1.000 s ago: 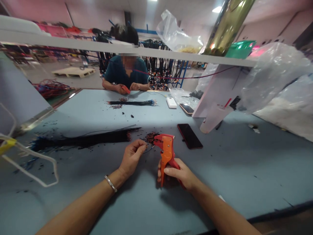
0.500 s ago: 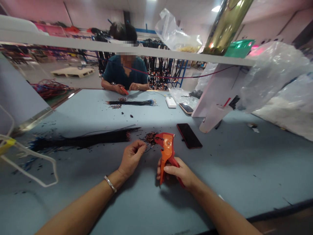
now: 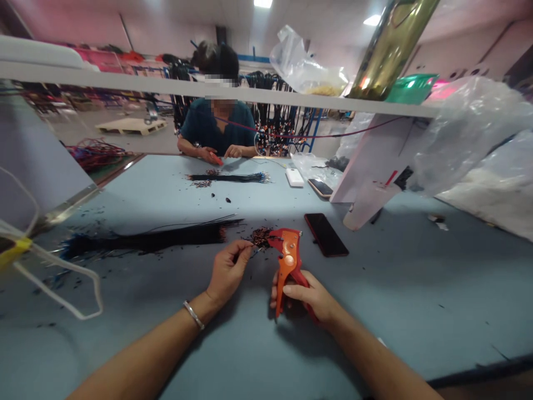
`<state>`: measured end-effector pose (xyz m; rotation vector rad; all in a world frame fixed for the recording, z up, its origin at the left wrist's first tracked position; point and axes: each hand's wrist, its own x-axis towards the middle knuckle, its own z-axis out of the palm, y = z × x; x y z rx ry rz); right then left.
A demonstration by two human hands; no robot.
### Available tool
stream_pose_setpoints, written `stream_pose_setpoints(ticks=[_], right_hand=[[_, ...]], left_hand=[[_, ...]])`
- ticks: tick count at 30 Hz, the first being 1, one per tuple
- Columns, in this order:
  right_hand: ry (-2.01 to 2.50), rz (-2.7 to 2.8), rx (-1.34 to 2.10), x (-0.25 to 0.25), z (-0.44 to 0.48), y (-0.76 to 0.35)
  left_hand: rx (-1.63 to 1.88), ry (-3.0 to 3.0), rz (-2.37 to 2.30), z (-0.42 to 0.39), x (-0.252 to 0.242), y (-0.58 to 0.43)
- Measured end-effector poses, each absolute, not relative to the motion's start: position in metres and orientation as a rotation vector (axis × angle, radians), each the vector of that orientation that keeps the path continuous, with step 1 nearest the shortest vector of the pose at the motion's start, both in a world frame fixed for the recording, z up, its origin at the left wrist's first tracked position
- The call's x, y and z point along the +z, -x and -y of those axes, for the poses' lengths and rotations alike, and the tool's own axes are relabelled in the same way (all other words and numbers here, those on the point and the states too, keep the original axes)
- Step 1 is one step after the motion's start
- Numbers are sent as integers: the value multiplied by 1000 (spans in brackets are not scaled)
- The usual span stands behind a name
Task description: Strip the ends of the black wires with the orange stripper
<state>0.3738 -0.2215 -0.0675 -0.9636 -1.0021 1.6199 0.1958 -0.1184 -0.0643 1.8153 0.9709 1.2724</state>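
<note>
My left hand [image 3: 230, 269], a bracelet on its wrist, is closed in a pinch on a thin dark wire [image 3: 254, 245]. Only a short bit of this wire shows, pointing toward the stripper's jaws. The orange and red wire stripper [image 3: 288, 258] is gripped by its handles in my right hand [image 3: 310, 297]. Its jaws face left, over the edge of a pile of small cut insulation bits [image 3: 261, 236]. Left of that pile lies a long bundle of black wires [image 3: 166, 238], with copper-coloured ends toward my hands and bluish ends at the far left.
A dark phone [image 3: 326, 234] lies right of the stripper. Across the table [image 3: 400, 311] a co-worker [image 3: 219, 122] holds a red tool behind a smaller wire bundle [image 3: 229, 178]. Overhead runs a white shelf [image 3: 166, 89]. A white cable loop [image 3: 94, 289] hangs at left; plastic bags [image 3: 466, 133] at right.
My left hand has moved slightly away from me, its fingertips closer to the pile and the stripper's jaws. The right hand keeps its hold on the stripper. The whole view has shifted a little.
</note>
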Motion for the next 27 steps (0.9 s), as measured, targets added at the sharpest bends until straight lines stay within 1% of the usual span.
stream_pose_setpoints(ticks=[5,10,12,18,23,27], right_hand=[[961,1009,1633,-69,220,-374],[936,1025,1620,-69,221,-375],[940,1034,1614,-68,221,-374],[950,1032,1615,-68,220,-375],[978,1015,1619,-68,221,-375],[987,1006,1636,-68,221,-375]], left_hand=[[1427,-2128,-891,123,-60,-192],[1586,-2788,-392,131,-57,-188],[1583,-2934,-415,132,-57,-187],[1358,-3030,-850,131,-62,-190],[1021,-2949,-1167,128,-66,-194],[741,-2842,-1300,124,-68,-194]])
